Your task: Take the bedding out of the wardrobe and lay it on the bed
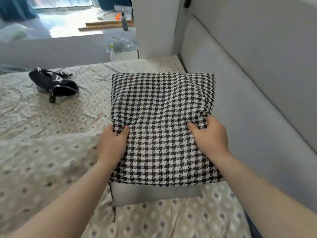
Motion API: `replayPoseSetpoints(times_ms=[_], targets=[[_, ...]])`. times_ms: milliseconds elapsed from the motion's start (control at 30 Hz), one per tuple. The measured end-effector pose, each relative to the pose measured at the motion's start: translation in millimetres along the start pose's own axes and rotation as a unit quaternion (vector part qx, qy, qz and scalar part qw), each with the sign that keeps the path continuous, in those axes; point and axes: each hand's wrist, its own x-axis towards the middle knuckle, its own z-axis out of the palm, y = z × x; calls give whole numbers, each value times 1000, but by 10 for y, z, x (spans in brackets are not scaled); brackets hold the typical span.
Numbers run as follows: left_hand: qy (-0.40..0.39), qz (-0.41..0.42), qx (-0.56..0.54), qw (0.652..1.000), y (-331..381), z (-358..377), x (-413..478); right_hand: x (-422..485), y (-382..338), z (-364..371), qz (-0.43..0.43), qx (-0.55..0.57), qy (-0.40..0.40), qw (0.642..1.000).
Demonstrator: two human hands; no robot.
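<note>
A black-and-white houndstooth pillow lies on the bed, close to the grey padded headboard. My left hand pinches its left edge with thumb on top. My right hand grips its right side, bunching the fabric. A plain grey pillow shows under the near edge of the houndstooth one. The bed sheet is beige with a diamond pattern.
A black handbag lies on the bed at the left. A thin cable curls near the left edge. Beyond the bed stand a white cabinet, a dark bottle and a bright window.
</note>
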Motion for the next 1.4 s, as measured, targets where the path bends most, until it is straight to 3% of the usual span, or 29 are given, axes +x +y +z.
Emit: replayPoseSetpoints(times_ms=[300,500,733,867,1067,1200,1400], targets=[[24,-72,44,996,-1461,803,249,275,840,1414,18,-31,-90,995],[59,-89,53,993,-1947,917,364,258,1022,1973,43,-29,-111,992],[33,-137,210,967,-2306,1096,410,207,1392,2358,112,-168,-118,972],[-59,-128,248,959,-2376,1115,411,143,1510,2443,102,-214,-168,957],[-78,-159,256,950,-2311,1039,427,193,1444,2378,116,-239,-221,938],[-90,-148,238,956,-1989,841,373,266,1231,2106,143,-185,-243,941],[-124,-56,249,959,-1264,354,181,130,524,1288,68,-41,-236,968]])
